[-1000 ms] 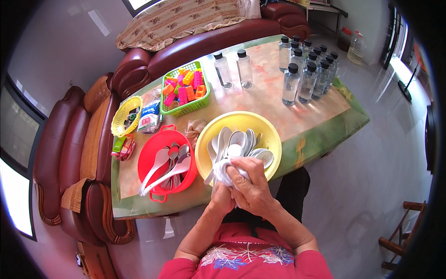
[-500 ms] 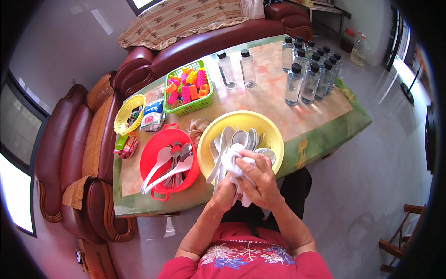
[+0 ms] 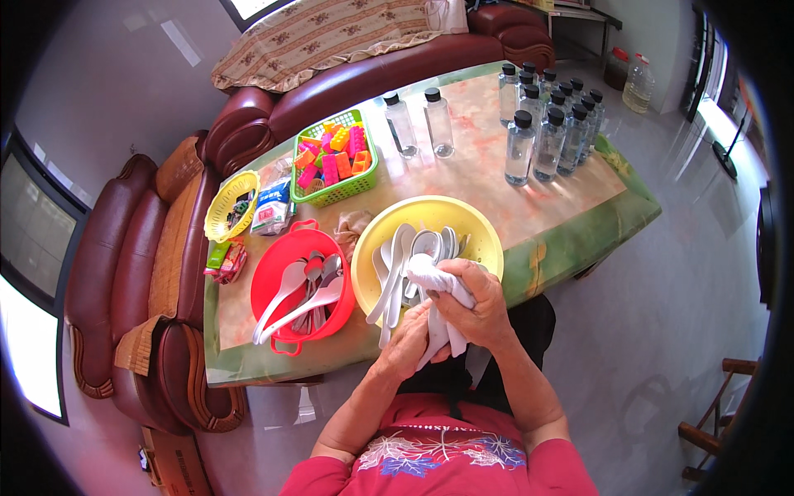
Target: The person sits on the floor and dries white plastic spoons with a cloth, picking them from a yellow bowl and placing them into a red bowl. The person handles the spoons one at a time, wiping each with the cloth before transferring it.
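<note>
Over the near rim of a yellow basin (image 3: 490, 223), my two hands are close together. My right hand (image 3: 480, 310) is closed around a bunched white cloth (image 3: 432, 273). Just below it, my left hand (image 3: 405, 343) is closed on a smooth white piece that looks like a spoon (image 3: 437, 332); the cloth and fingers hide most of it. White long-handled spoons (image 3: 397, 269) lean in the basin beside metal ladles or large spoons (image 3: 426, 242). Left of it, a red basin (image 3: 269, 260) holds white spoons (image 3: 285, 289) and metal cutlery (image 3: 314, 266).
Beyond the basins stand a green basket (image 3: 335, 194) of toy bricks, a yellow basket (image 3: 217, 217), packets (image 3: 271, 211) and a crumpled brown cloth (image 3: 351, 227). Two clear bottles (image 3: 438, 124) stand mid-table, several more (image 3: 548, 147) at far right. Sofas line the left and far sides.
The right hand and cloth have shifted slightly right, and the cloth now lies longer across the fingers. My left hand has turned, showing more of the white piece below.
</note>
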A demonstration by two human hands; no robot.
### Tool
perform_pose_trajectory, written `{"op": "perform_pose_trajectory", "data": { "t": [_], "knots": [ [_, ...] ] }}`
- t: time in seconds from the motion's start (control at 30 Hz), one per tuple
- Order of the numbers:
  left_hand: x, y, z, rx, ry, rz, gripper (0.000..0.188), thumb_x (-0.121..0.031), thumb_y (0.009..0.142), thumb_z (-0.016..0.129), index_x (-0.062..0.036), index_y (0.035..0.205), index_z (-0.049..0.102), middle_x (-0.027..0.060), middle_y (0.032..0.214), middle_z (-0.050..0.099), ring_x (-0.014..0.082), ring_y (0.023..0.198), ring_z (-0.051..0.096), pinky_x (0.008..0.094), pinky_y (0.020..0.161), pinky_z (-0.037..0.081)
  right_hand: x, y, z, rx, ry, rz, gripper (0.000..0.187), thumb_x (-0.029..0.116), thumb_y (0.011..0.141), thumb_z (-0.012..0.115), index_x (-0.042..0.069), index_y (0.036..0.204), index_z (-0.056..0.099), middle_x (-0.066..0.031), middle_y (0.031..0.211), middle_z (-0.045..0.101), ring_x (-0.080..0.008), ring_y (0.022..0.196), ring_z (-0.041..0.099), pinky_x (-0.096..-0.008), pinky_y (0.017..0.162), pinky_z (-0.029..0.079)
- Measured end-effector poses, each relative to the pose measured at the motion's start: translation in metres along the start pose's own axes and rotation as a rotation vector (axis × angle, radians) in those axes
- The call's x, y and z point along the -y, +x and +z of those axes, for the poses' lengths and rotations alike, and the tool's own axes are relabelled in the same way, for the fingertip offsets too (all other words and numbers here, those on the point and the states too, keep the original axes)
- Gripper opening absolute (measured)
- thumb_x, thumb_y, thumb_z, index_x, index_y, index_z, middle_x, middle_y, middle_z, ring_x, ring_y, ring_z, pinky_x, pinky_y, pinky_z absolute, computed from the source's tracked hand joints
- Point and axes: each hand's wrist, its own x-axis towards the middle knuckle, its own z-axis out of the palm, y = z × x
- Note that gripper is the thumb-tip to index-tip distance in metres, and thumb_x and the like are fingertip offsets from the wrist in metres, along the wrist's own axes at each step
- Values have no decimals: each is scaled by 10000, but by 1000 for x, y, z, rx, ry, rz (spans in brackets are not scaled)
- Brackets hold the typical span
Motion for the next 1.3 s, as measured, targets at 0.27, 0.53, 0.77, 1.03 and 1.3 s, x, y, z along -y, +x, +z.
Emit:
{"op": "perform_pose_trajectory", "data": {
  "t": [0.27,0.53,0.77,1.03,1.3],
  "knots": [
    [-5,-18,0,-117,361,223,308,-306,990,395,-38,1071,524,35,786,591,91,612,555,207,535,385,-5,11,7,-187,78,241,184,80,848,639,29,1015,581,-11,766,600,-54,670,521,-220,590,444],
    [2,0,-11,-313,-191,296,238,-182,956,511,-47,1150,535,21,909,601,83,735,569,220,630,468,-8,-5,23,-121,-187,5,339,85,776,651,-14,1098,609,-204,1176,526,-359,1119,489,-420,952,393],
    [18,5,-32,-182,-512,380,372,-132,919,545,25,1248,473,120,1144,586,214,1008,607,317,880,511,8,-46,40,2,-552,-218,350,114,785,623,-5,1114,632,-181,1269,469,-373,1158,432,-448,992,350],
    [5,-3,-9,-298,-487,204,410,-308,959,490,-68,1290,465,-10,860,508,56,592,396,196,473,316,-8,-8,23,-282,-317,0,340,23,806,610,-39,1138,565,-180,1075,508,-331,927,546,-360,799,463],
    [13,13,-4,-319,-365,313,457,-368,1012,312,-47,1322,412,100,1297,498,212,1191,487,345,1027,386,-3,-20,44,-190,-487,-38,411,13,735,665,-17,1140,603,-162,1068,513,-334,954,507,-394,812,447]
  ]
}}
